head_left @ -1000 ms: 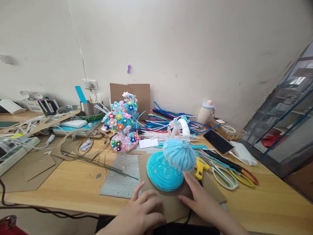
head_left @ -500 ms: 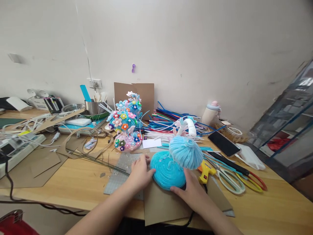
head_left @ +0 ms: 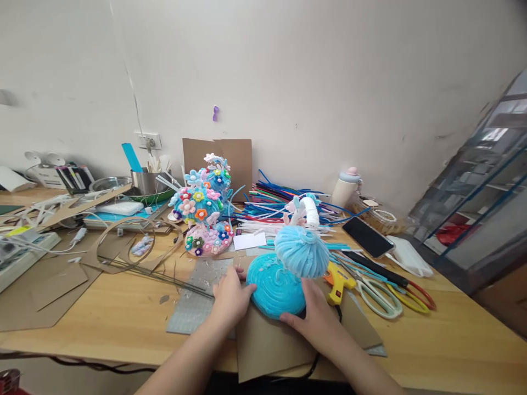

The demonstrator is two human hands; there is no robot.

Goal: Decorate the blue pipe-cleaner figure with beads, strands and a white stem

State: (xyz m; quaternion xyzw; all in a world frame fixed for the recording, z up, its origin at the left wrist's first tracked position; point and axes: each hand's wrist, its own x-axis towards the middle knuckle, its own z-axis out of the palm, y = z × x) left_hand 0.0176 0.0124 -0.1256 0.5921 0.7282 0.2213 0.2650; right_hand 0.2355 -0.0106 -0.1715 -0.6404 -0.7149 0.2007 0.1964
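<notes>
A fuzzy blue pipe-cleaner lamp stands before me, with a round turquoise base [head_left: 274, 291], a pleated light-blue shade [head_left: 302, 252] and a white wrapped curved neck [head_left: 310, 211]. My left hand [head_left: 231, 293] grips the left edge of the base, thumb against its side. From the right, my right hand [head_left: 315, 310] holds the base, thumb at the front edge; its other fingers are partly hidden under the shade. The base rests on brown cardboard [head_left: 267, 351]. A yellow glue gun [head_left: 340, 282] lies just right of my right hand.
A flower-covered craft lamp [head_left: 200, 206] stands at the back left. Behind are piled pipe cleaners [head_left: 284, 203]. To the right lie scissors [head_left: 381, 299], a phone [head_left: 368, 237] and a white power bank [head_left: 409, 256]. Cardboard rings [head_left: 123, 219] and thin wires [head_left: 164, 278] are on the left.
The view has turned slightly right, so everything sits further left in it. Both hands keep their hold on the base, which has not visibly moved on the cardboard.
</notes>
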